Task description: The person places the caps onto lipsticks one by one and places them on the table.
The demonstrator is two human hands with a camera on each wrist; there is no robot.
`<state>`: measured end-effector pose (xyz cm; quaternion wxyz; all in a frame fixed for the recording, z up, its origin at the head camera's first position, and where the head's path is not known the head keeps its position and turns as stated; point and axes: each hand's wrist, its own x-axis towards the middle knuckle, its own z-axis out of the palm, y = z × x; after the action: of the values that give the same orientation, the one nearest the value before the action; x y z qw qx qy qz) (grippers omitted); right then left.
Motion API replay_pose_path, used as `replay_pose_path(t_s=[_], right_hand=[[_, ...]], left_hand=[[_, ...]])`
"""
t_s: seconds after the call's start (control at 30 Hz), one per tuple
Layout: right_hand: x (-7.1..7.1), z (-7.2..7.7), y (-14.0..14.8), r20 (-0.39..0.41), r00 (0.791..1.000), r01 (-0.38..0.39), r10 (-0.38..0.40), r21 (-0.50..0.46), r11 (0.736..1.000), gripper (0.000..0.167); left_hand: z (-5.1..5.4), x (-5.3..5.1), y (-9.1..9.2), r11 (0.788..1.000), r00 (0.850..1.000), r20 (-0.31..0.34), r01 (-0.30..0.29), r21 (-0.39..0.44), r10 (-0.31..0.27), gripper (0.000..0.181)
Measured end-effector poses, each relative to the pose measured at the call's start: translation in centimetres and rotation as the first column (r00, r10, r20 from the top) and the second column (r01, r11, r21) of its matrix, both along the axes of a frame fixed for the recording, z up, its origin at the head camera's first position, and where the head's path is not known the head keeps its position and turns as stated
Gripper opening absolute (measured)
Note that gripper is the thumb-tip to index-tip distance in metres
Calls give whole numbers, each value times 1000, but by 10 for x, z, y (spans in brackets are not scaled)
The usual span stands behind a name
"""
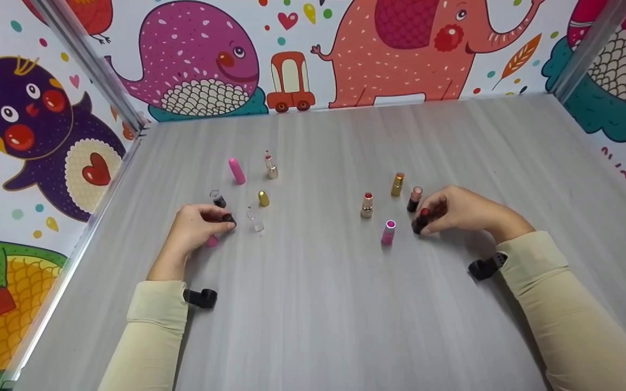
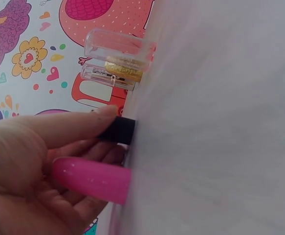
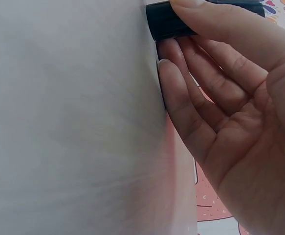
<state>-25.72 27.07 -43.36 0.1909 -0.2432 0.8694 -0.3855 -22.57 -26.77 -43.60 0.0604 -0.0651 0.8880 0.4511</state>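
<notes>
On the left of the table, my left hand (image 1: 193, 231) pinches a small black lipstick cap (image 1: 229, 219) between thumb and fingers, its end at the tabletop. A rounded pink cap (image 2: 93, 179) stands beside the palm in the left wrist view. My right hand (image 1: 454, 213) holds an uncapped black lipstick (image 1: 421, 220) with a red tip at the right. In the right wrist view, the thumb lies on the black tube (image 3: 164, 20), whose base is at the table. Near that hand stand a black lipstick (image 1: 414, 201) with a pinkish top and a bright pink lipstick (image 1: 388, 234).
A rose-gold lipstick (image 1: 367, 206) and a gold one (image 1: 397, 185) stand on the right. Around the left hand are a tall pink cap (image 1: 237, 171), a clear-topped piece (image 1: 271, 169), a gold cap (image 1: 263, 199), a transparent cap (image 1: 257, 221) and a clear-and-black piece (image 1: 218, 199).
</notes>
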Motion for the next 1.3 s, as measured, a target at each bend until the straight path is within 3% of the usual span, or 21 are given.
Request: replay_pose_path(t_s=[0.17, 0.33, 0.47, 0.87, 1.1, 1.3], right_hand=[[0, 0, 0, -2, 1000, -3, 3, 3, 1000, 18], [0, 2, 0, 3, 1000, -3, 3, 3, 1000, 19], [1, 1, -1, 2, 1000, 2, -2, 10, 1000, 19], [0, 0, -1, -5, 1000, -2, 3, 15, 1000, 17], [-1, -1, 0, -5, 1000, -16, 16, -2, 1000, 17], [0, 1, 0, 7, 1000, 4, -4, 7, 1000, 18]], left_hand=[[2, 0, 0, 1000, 1000, 0, -19, 14, 19, 37], [5, 0, -2, 996, 999, 17, -50, 77, 49, 36], [11, 2, -6, 994, 998, -6, -56, 99, 57, 36], [42, 12, -3, 986, 994, -86, -49, 160, 63, 43], [53, 8, 2, 978, 995, -85, -38, 204, 56, 44], [66, 6, 13, 960, 986, -160, -1, 280, 48, 41]])
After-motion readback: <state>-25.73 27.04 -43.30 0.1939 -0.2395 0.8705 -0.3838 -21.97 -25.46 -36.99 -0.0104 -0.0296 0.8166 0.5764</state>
